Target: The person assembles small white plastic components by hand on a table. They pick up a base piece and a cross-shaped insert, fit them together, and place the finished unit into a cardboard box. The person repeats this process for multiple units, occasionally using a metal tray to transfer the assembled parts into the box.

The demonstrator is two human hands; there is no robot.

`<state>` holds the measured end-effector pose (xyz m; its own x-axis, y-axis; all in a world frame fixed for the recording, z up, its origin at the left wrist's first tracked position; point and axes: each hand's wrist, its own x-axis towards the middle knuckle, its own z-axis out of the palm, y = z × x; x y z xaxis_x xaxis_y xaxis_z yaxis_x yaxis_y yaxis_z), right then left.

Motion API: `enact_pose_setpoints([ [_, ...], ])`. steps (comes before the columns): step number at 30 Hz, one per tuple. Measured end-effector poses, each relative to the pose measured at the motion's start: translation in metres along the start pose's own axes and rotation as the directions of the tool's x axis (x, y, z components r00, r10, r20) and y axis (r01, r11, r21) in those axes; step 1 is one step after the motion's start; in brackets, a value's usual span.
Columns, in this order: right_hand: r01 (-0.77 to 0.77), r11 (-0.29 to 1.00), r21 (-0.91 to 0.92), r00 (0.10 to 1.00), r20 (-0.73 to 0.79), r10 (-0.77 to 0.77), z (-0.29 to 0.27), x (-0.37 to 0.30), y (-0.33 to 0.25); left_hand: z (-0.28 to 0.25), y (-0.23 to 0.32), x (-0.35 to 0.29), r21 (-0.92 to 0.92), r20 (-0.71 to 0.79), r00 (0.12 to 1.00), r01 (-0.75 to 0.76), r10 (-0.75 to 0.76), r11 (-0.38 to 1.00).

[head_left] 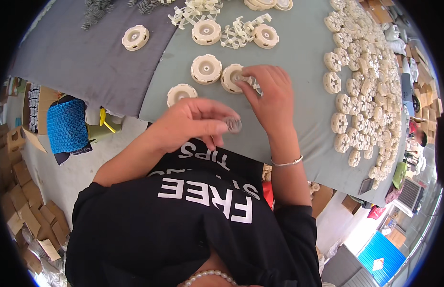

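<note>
A metal coil spring (233,125) is pinched between the thumb and fingers of my left hand (193,123), in front of my chest. My right hand (272,86) is closed over the right side of a cream round plastic housing (230,85). Its thumb and forefinger meet at what looks like another coil spring (237,76) at the housing's middle, somewhat blurred. A cream plastic clip piece (255,86) shows under the right hand, partly hidden by its fingers. Two more housings lie close by: one (206,70) to the left and one (180,93) just beyond my left hand.
Farther off are more housings (206,32) and piles of cream clip pieces (241,32). A lone housing (136,38) lies on dark grey cloth (102,62), with dark springs (96,10) beyond. Many finished-looking round parts (344,103) crowd the right side of the green-grey table cloth (298,43).
</note>
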<state>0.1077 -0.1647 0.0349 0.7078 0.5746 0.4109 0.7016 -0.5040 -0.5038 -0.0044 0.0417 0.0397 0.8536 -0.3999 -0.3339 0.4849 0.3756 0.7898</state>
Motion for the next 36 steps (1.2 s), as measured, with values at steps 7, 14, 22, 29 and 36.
enact_pose_setpoints([
  [7, -0.041, 0.875, 0.482, 0.998, 0.068, 0.009, -0.012, 0.002, -0.021, -0.018, 0.002, -0.01, 0.0, -0.173, 0.981, -0.094, 0.092, 0.996],
  [14, -0.084, 0.916, 0.392, 0.989, 0.142, 0.03, 0.007, 0.036, -0.032, -0.024, 0.012, -0.018, 0.27, -0.392, 0.851, -0.257, 0.35, 0.928],
  [22, 0.055, 0.984, 0.168, 0.99, 0.116, -0.075, 0.022, 0.051, 0.0, -0.04, -0.001, -0.029, 0.984, -0.121, 0.734, 0.002, 0.668, 0.177],
  [29, -0.259, 0.965, -0.041, 0.944, 0.199, 0.262, -0.045, -0.019, 0.036, -0.037, 0.015, -0.001, 1.0, -0.002, 0.533, -0.025, 0.846, 0.018],
  [36, -0.36, 0.911, 0.199, 0.933, 0.053, 0.357, -0.055, -0.078, 0.043, -0.037, 0.032, 0.042, 0.981, -0.048, 0.762, -0.084, 0.646, 0.173],
])
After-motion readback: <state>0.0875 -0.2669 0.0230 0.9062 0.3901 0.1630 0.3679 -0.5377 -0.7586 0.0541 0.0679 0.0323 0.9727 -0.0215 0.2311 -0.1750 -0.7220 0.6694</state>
